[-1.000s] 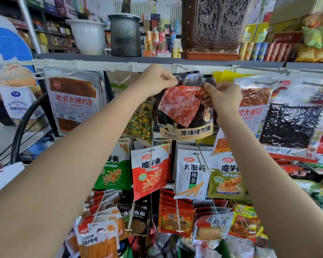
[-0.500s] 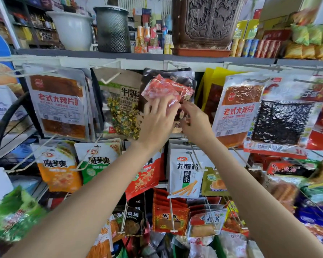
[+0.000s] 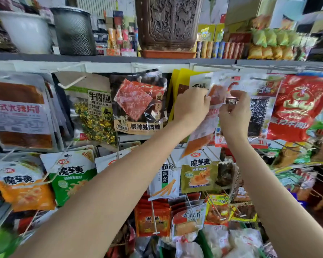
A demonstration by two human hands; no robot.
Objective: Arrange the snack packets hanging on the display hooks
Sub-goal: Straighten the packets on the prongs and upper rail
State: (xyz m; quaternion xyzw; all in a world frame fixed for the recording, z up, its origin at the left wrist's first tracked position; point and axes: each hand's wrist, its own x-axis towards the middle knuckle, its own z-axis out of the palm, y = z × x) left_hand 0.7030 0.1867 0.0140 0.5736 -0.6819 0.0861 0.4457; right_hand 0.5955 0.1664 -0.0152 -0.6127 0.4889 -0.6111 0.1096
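both hands up top row: left hand and right hand each pinching tilted spicy strip packet, next to pork jerky packet.

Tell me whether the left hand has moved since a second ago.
Yes. The left hand went right, off the pork jerky packet onto the tilted spicy strip packet.

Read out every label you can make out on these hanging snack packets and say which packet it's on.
"牛肉粒 BEEF GRAIN": gold-candy packet
"原味猪肉脯": black jerky packet
"魔芋爽": green packet, orange packet, olive packet
"辣条": white packet
"周氏": red packet
Packet in both hands: blurred.
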